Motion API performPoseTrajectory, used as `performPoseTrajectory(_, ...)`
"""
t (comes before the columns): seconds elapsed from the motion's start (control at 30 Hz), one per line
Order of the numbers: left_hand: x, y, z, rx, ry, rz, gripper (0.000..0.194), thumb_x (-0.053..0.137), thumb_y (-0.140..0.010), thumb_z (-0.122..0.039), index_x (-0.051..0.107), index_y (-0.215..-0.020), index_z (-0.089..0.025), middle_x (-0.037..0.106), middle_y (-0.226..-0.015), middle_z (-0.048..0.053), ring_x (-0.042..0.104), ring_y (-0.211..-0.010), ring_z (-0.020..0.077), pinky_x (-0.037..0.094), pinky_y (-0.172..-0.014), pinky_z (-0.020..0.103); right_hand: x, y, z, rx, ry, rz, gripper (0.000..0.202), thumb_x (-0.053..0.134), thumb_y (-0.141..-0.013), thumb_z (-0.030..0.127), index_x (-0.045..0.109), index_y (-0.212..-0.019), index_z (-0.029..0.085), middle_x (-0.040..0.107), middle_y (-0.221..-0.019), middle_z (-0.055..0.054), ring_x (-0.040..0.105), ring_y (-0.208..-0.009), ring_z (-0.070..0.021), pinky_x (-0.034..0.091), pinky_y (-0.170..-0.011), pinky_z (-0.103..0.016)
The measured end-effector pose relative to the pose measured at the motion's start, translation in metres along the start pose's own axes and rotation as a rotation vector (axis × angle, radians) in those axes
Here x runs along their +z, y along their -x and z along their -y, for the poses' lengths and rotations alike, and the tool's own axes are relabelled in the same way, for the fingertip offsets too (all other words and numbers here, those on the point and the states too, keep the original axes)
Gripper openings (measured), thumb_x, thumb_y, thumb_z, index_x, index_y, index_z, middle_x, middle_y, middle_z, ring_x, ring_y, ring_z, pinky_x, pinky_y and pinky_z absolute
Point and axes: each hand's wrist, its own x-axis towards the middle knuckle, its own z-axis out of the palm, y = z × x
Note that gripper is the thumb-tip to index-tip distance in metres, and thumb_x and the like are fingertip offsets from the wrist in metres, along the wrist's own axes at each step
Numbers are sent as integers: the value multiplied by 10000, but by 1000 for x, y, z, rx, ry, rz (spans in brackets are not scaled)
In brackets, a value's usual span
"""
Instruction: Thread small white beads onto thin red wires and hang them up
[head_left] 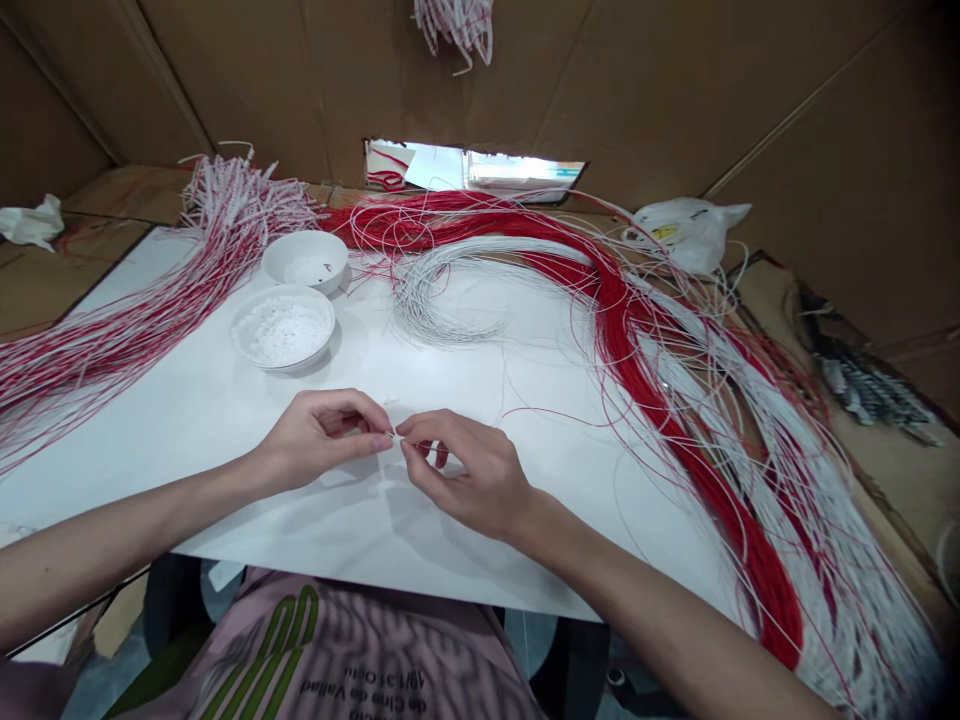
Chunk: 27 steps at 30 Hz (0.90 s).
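Observation:
Above the near part of the white table, my left hand (326, 438) and my right hand (469, 468) meet almost fingertip to fingertip. Thumb and index finger of the left are pinched on a tiny white piece (392, 434), too small to name. The right pinches a thin wire (424, 447), reddish where it shows beneath the fingers. Whether the wire touches the piece I cannot tell. Beyond my left hand stands a white bowl (283, 362) full of small white pieces. Behind it, a second white bowl (330, 279) holds a little white material and a few dark bits.
Red-and-white wires (157, 320) with bundled ends lie at left. A thick red wire bundle (619, 320) curves along the back and right, beside white wires (442, 300). A plastic bag (686, 232) lies at back right. Cardboard walls (637, 90) with a slot enclose the table.

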Motion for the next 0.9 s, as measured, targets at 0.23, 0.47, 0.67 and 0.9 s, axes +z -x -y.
performPoseTrajectory(0.23,1,0,-2,49,-47,14,77,771,-757,-190,729,-817,-163,695,-818,35,605,-722,97,478,-634,185,0,0,0,-2,4,3,124,561,-849,58,567,-854,181,707,-830,-25,615,-631,-82,515,-564,-194)
performPoseTrajectory(0.47,0,0,-1,284,-220,52,78,723,-798,-131,714,-865,-169,691,-847,39,637,-779,131,525,-724,250,-1,0,0,0,17,9,119,556,-852,65,570,-848,183,710,-831,-23,622,-643,-84,518,-566,-193)
performPoseTrajectory(0.67,-2,2,-2,370,-426,44,89,696,-825,-131,705,-908,-163,705,-866,46,655,-770,132,544,-726,259,-1,0,0,8,22,38,129,559,-841,57,576,-846,185,713,-812,-16,601,-606,-86,509,-550,-205)
performPoseTrajectory(0.9,-2,2,-2,398,-442,69,85,696,-825,-143,710,-905,-170,704,-851,42,657,-771,140,543,-723,263,0,0,1,9,36,43,108,556,-859,82,594,-841,182,716,-848,-21,633,-653,-87,535,-583,-195)
